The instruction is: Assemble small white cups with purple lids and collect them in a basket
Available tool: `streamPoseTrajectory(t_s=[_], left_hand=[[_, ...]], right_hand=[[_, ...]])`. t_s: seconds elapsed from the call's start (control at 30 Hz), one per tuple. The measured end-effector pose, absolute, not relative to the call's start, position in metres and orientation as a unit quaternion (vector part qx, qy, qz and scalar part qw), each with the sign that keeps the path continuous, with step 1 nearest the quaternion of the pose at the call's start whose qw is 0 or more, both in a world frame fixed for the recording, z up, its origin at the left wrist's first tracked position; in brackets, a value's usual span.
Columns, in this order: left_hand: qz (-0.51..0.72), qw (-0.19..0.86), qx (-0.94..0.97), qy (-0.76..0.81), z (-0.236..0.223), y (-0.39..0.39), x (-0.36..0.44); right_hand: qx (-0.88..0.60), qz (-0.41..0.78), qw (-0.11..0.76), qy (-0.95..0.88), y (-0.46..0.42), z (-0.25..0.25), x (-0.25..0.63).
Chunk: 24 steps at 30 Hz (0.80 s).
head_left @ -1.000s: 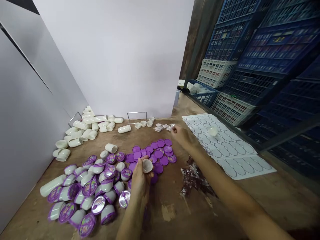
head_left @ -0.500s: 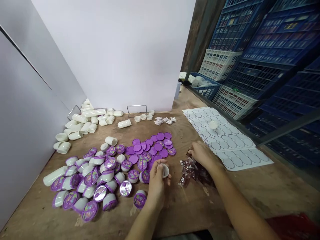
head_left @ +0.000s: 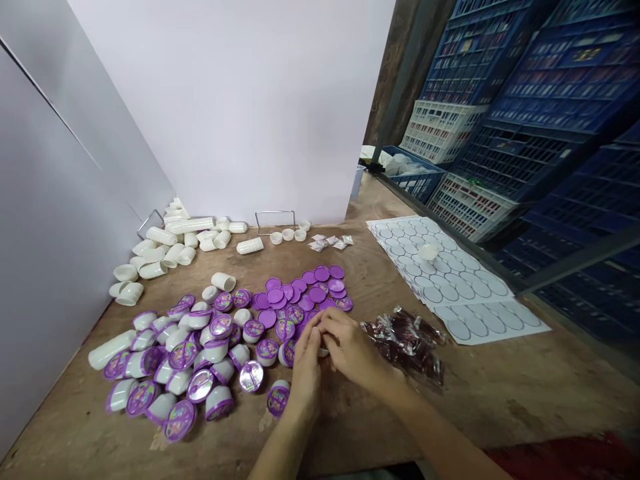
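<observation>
My left hand (head_left: 306, 370) is wrapped round a small white cup (head_left: 324, 351), most of which is hidden by fingers. Over the cup's mouth comes my right hand (head_left: 353, 350), its fingers bent together and meeting the left fingertips. Whatever the right fingers pinch is covered. Just beyond the hands lie loose purple lids (head_left: 317, 294). To the right is a heap of clear sachets with dark red-brown contents (head_left: 407, 343). White cups closed with purple lids (head_left: 183, 353) are piled on the left.
Stacked white cups (head_left: 170, 250) lie at the back left. Single cups (head_left: 288, 235) stand near a wire frame (head_left: 275, 213), beside small pale packets (head_left: 331, 242). Sheets printed with circles (head_left: 450, 280) bear one cup (head_left: 429, 251). Crates (head_left: 540, 127) rise at right; a white panel (head_left: 235, 113) closes the back.
My right hand went from the pale packets to the dark sachet heap, then over to the cup. My left hand moved right with the cup, then slightly back left.
</observation>
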<state>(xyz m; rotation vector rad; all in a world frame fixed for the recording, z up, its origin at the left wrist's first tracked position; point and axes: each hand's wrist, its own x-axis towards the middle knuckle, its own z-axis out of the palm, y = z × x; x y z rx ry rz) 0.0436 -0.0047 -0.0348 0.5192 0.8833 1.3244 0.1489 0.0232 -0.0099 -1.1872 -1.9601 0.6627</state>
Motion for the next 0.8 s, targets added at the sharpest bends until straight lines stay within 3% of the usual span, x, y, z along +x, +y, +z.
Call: streamPoseTrajectory(t_s=[0.1,0.23,0.4,0.47,0.53,0.63,0.73,0.8], left_hand=[[0.587,0.646,0.256,0.415,-0.034,-0.001,0.033],[0.586,0.618,0.258,0.456,-0.021,0.004,0.024],[0.580,0.616,0.228,0.481,-0.009,0.007,0.020],[0.582,0.617,0.214,0.486,-0.009,0.008,0.019],[0.582,0.617,0.207,0.487,-0.010,0.009,0.020],[0.580,0.615,0.211,0.491,-0.015,0.010,0.024],[0.594,0.600,0.228,0.484,-0.020,0.009,0.032],[0.605,0.587,0.253,0.475,-0.023,0.007,0.038]], right_hand=[[-0.457,0.294,0.315,-0.778,0.055,-0.013,0.165],[-0.621,0.130,0.219,-0.741,0.103,-0.033,0.184],[-0.615,0.084,0.184,-0.762,0.110,-0.046,0.191],[-0.617,0.075,0.218,-0.752,0.100,-0.038,0.193],[-0.612,0.122,0.310,-0.717,0.086,-0.025,0.193],[-0.547,0.339,0.444,-0.624,0.060,-0.011,0.185],[-0.494,0.498,0.451,-0.553,0.036,-0.018,0.165],[-0.521,0.471,0.457,-0.545,0.026,-0.030,0.149]])
